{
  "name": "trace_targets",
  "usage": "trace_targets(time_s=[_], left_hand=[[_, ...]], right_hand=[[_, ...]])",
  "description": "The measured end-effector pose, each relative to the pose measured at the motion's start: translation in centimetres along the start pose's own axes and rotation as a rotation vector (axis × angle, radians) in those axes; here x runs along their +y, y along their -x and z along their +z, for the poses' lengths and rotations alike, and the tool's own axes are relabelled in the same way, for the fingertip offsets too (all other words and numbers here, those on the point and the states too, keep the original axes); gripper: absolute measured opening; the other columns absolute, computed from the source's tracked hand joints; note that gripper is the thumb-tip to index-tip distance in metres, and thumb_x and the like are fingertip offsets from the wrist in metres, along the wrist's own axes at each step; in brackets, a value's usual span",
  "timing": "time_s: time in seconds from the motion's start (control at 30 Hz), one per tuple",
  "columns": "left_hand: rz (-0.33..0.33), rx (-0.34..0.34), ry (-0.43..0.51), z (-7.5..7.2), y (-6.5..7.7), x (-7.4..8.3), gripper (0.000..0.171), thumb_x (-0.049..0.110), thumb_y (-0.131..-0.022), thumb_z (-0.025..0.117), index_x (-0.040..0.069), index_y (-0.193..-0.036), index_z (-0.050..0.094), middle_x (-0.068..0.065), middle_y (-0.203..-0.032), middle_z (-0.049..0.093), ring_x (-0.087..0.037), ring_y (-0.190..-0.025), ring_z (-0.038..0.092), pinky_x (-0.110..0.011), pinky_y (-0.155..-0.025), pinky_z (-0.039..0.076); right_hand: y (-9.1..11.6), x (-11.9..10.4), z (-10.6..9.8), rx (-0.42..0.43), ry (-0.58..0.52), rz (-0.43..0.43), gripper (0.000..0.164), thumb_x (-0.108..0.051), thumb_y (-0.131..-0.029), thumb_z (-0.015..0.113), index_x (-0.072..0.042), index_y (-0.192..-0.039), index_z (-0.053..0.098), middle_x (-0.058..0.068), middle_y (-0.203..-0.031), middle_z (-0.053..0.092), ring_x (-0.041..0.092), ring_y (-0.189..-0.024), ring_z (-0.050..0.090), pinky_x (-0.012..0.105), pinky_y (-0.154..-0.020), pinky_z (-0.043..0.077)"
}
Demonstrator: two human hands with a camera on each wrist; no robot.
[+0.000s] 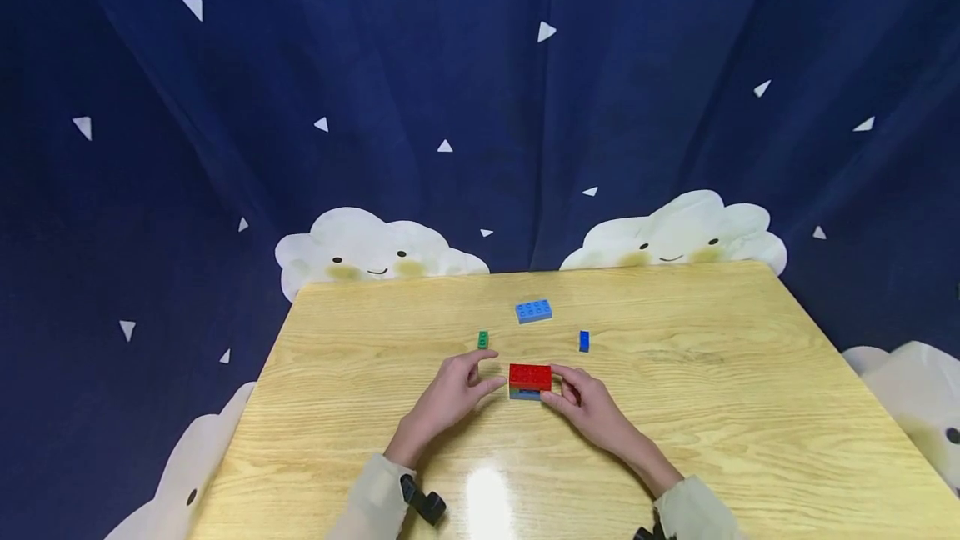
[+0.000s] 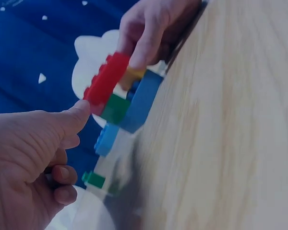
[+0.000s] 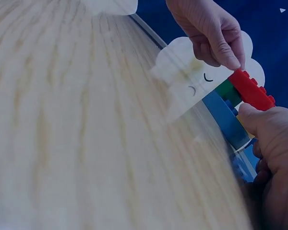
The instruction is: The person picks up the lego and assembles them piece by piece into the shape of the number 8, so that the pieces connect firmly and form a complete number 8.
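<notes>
Two bare hands flank a small stack of toy bricks (image 1: pixel 530 379) at the middle of the wooden table (image 1: pixel 337 407). The right hand (image 1: pixel 590 412) pinches the right end of the red brick (image 2: pixel 105 79) on top, its fingertips hiding much of the yellow brick (image 2: pixel 133 76) below. The left hand (image 1: pixel 452 388) is at the left end, thumb and forefinger spread apart; whether the thumb touches the red brick is hard to tell. Its other fingers curl loosely. A green brick (image 2: pixel 116 109) fills the left side over a long blue base brick (image 2: pixel 143 101), leaving a gap in the middle. On the far side lie a small green brick (image 1: pixel 483 340) to the left, a small dark blue brick (image 1: pixel 584 342) to the right and, farther, a wide light blue brick (image 1: pixel 533 312). The bricks look like plastic, boxy with round studs; the tabletop is pale, streaky-grained and glossy. Pale sleeves (image 1: pixel 378 494) are cut off at the near edge, as is lettering high on the navy curtain (image 1: pixel 450 65) with white triangles and clouds.
</notes>
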State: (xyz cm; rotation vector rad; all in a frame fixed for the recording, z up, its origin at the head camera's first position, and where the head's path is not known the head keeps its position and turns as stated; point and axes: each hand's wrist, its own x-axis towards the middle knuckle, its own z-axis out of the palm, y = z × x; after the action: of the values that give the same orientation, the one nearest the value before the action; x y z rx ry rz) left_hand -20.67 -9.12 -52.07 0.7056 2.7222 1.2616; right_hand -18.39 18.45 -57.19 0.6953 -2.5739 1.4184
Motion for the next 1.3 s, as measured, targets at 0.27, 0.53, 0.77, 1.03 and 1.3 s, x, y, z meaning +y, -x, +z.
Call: trace_targets(time_s=[0.27, 0.53, 0.77, 1.03, 1.3], left_hand=[[0.002, 0.062, -0.027, -0.5, -1.3, -2.4, 0.049, 0.024, -0.099, 0.075, 0.002, -0.140, 0.062, 0.007, -0.061, 0.034, -0.005, -0.054, 0.027, -0.024, -0.054, 0.029], [-0.027, 0.021, -0.121, -1.4, -3.3, -3.0, 0.060, 0.026, -0.099, 0.075, 0.002, -0.149, 0.054, 0.005, -0.063, 0.040, -0.008, -0.055, 0.031, -0.026, -0.056, 0.029], [-0.036, -0.050, -0.218, -1.7, -4.5, -3.3, 0.054, 0.025, -0.100, 0.073, 0.005, -0.147, 0.057, 0.002, -0.072, 0.047, -0.014, -0.068, 0.041, -0.030, -0.062, 0.032], [-0.046, -0.039, -0.249, -1.6, -4.5, -3.5, 0.041, 0.020, -0.100, 0.074, 0.004, -0.136, 0.065, 0.000, -0.078, 0.053, -0.016, -0.071, 0.046, -0.030, -0.063, 0.037], [-0.037, -0.021, -0.236, -1.6, -4.2, -3.7, 0.032, 0.021, -0.099, 0.074, 0.005, -0.127, 0.068, 0.002, -0.071, 0.049, -0.012, -0.064, 0.043, -0.029, -0.060, 0.035]], right_hand=[[-0.3, -0.2, -0.3, 0.000, -0.074, 0.003, 0.044, -0.020, -0.097, 0.077, -0.010, -0.137, 0.064, -0.010, -0.071, 0.040, 0.001, -0.063, 0.036, 0.025, -0.073, 0.042], [-0.6, -0.2, -0.5, 0.016, -0.135, -0.074, 0.049, -0.006, -0.093, 0.078, -0.004, -0.138, 0.061, 0.007, -0.069, 0.043, 0.008, -0.064, 0.037, 0.025, -0.068, 0.040], [-0.9, -0.8, -0.7, 0.021, -0.111, -0.067, 0.038, -0.011, -0.093, 0.079, -0.015, -0.130, 0.068, 0.001, -0.069, 0.041, 0.011, -0.066, 0.040, 0.026, -0.073, 0.040], [-0.9, -1.1, -0.6, 0.028, -0.092, -0.092, 0.037, -0.008, -0.095, 0.077, -0.013, -0.130, 0.068, -0.001, -0.067, 0.041, 0.012, -0.063, 0.038, 0.026, -0.071, 0.039], [-1.0, -1.0, -0.6, 0.023, -0.076, -0.071, 0.036, -0.009, -0.095, 0.076, -0.015, -0.130, 0.068, -0.002, -0.066, 0.038, 0.008, -0.064, 0.036, 0.026, -0.071, 0.039]])
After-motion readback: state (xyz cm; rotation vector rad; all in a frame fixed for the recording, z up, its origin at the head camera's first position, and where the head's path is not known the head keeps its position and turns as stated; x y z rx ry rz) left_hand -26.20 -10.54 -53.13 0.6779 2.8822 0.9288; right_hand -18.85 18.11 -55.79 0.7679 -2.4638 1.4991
